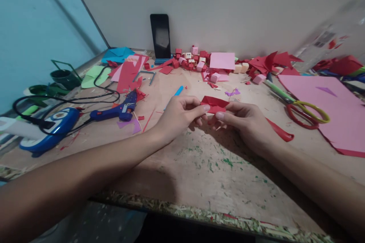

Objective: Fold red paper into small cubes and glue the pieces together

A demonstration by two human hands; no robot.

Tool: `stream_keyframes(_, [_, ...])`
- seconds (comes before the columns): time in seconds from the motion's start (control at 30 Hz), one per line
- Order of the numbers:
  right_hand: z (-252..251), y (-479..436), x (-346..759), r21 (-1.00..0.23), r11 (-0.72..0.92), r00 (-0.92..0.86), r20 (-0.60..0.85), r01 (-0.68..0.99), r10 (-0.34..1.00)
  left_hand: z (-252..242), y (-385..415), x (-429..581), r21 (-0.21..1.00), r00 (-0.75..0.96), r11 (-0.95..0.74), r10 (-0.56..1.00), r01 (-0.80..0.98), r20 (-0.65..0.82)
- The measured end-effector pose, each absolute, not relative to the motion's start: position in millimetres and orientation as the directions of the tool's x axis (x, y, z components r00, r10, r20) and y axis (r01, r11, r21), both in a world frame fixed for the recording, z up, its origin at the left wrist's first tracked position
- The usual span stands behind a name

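In the head view, a piece of folded red paper (pixel 214 101) was seen between the two hands, raised over the worktop (pixel 196 178). Its left end was gripped by the left hand (pixel 186 109), which was closed in a pinch, with the thumb laid against the near side. Its right end was pinched likewise by the right hand (pixel 242 119), the thumb being set at the lower right corner. The fingers of both hands were curled behind and below the paper, partly hidden. A blue pen (pixel 178 90) was noted just beyond the left hand, and a blue glue gun (pixel 119 111) was found farther left. Scissors (pixel 305 114) were recorded to the right of the right hand, their handles resting over a pink sheet (pixel 342 110). Small paper-covered cubes (pixel 194 50) were observed beyond the paper, near the wall.
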State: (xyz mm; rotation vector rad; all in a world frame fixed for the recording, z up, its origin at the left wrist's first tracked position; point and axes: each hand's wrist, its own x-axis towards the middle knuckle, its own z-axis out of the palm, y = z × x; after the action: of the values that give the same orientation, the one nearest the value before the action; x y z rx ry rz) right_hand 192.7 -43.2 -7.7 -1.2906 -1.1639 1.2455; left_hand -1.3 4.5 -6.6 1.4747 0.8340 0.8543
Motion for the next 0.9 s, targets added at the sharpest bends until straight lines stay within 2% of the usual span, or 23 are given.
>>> stream_keyframes(0.23, [-9.1,-42.8,193.3,-0.990,-0.125,-0.007,-0.124,-0.066,0.992,-7.3,3.5,-1.1,0.998,0.487,-0.055,0.872,0.007,0.044])
stream_keyframes(0.43, [-10.7,-42.6,194.8,-0.991,-0.115,-0.002,-0.115,-0.061,0.993,-6.5,3.4,-1.3,0.998,0.487,-0.058,0.872,0.005,0.048])
stream_keyframes(0.63, [-11.9,-39.8,196.6,-0.992,0.087,0.098,0.078,-0.087,0.992,-8.0,6.8,-2.1,0.998,0.410,-0.004,0.912,-0.070,0.033])
stream_keyframes(0.8, [-9.7,-40.4,193.8,-0.997,0.082,0.095,0.082,0.004,0.992,-6.7,6.1,-1.8,0.997,0.400,0.026,0.916,-0.072,0.005])
stream_keyframes(0.9, [-8.6,-41.7,192.4,-0.990,0.120,0.160,0.129,0.068,0.979,-6.6,6.3,-1.6,0.997,0.406,0.039,0.914,-0.060,-0.011])
